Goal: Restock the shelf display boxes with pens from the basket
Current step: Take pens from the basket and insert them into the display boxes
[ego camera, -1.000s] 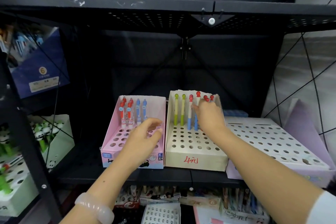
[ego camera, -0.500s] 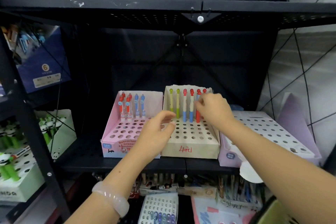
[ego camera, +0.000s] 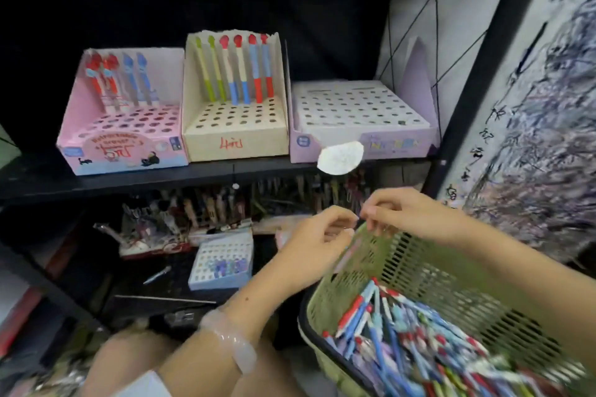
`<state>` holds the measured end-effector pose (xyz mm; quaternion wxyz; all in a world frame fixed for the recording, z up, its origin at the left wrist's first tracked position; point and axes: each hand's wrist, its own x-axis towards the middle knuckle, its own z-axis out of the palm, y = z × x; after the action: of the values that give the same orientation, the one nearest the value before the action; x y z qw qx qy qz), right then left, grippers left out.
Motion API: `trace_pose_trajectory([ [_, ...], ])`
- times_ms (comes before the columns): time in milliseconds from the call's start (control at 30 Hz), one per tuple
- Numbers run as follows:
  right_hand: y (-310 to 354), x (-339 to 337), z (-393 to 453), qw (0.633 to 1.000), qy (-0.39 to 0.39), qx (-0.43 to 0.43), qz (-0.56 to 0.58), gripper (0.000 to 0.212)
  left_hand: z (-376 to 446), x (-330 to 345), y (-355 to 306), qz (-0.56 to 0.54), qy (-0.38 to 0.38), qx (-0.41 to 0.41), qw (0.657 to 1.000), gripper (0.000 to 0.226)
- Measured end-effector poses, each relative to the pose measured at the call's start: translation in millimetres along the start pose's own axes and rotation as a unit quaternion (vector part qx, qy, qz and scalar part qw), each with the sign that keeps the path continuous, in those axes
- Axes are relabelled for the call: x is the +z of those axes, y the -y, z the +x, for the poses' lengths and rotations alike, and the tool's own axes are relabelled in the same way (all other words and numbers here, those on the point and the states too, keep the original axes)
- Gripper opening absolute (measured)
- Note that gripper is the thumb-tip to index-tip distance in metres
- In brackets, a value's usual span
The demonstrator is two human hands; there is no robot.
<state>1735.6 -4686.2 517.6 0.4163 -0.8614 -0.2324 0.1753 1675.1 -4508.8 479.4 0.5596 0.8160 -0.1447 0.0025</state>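
1. The pink display box (ego camera: pixel 122 138) holds four pens at its back row.
2. The cream display box (ego camera: pixel 235 126) holds six pens upright.
3. The lilac display box (ego camera: pixel 361 119) shows only bare holes.
4. The left hand (ego camera: pixel 317 240) and right hand (ego camera: pixel 396 213) meet over the rim of the green basket (ego camera: pixel 419 271), fingers curled; whether they pinch anything I cannot tell.
5. Loose pens (ego camera: pixel 396 342) fill the basket.

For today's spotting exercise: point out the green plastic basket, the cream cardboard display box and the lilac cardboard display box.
Green plastic basket (ego camera: pixel 419 271): head view, inner mesh wall.
Cream cardboard display box (ego camera: pixel 235 143): head view, front panel.
Lilac cardboard display box (ego camera: pixel 396 145): head view, front panel.
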Motion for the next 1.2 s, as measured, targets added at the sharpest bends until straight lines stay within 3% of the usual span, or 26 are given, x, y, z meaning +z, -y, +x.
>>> trace_pose_trajectory([
  [133,-107,42,-20,0.965,0.084,0.163,-0.190,0.019,2,54,28,0.086,0.085,-0.012,0.993,0.022],
  [200,-142,69,-27,0.943,0.110,0.217,-0.227,0.023,3,67,36,0.149,0.122,-0.017,0.981,0.027],
  [300,-164,98,-22,0.936,0.102,0.274,-0.196,0.027,4,73,44,0.199,0.140,-0.041,0.969,0.029],
  [433,-167,137,1,0.935,0.082,0.312,-0.148,0.032,6,70,48,0.185,0.115,-0.080,0.973,0.028],
  [467,-167,149,6,0.929,0.071,0.335,-0.138,0.039,7,70,48,0.174,0.109,-0.081,0.975,0.027],
  [567,-167,177,16,0.903,-0.010,0.422,-0.082,0.088,11,68,47,0.146,0.089,-0.077,0.982,0.025],
  [633,-167,178,22,0.884,-0.072,0.462,-0.029,0.095,13,68,47,0.122,0.081,-0.084,0.986,0.024],
  [767,-169,183,29,0.863,-0.181,0.466,0.075,0.067,12,69,46,0.090,0.070,-0.087,0.990,0.023],
  [833,-171,189,31,0.858,-0.220,0.441,0.146,0.060,12,70,46,0.081,0.066,-0.088,0.991,0.022],
  [900,-174,188,36,0.826,-0.259,0.427,0.261,0.061,13,69,47,0.074,0.065,-0.092,0.991,0.022],
  [1000,-181,186,42,0.778,-0.264,0.417,0.388,0.065,13,71,49,0.063,0.060,-0.098,0.991,0.021],
  [1200,-186,182,37,0.761,-0.224,0.425,0.436,0.026,14,69,48,0.049,0.063,-0.110,0.991,0.022],
])
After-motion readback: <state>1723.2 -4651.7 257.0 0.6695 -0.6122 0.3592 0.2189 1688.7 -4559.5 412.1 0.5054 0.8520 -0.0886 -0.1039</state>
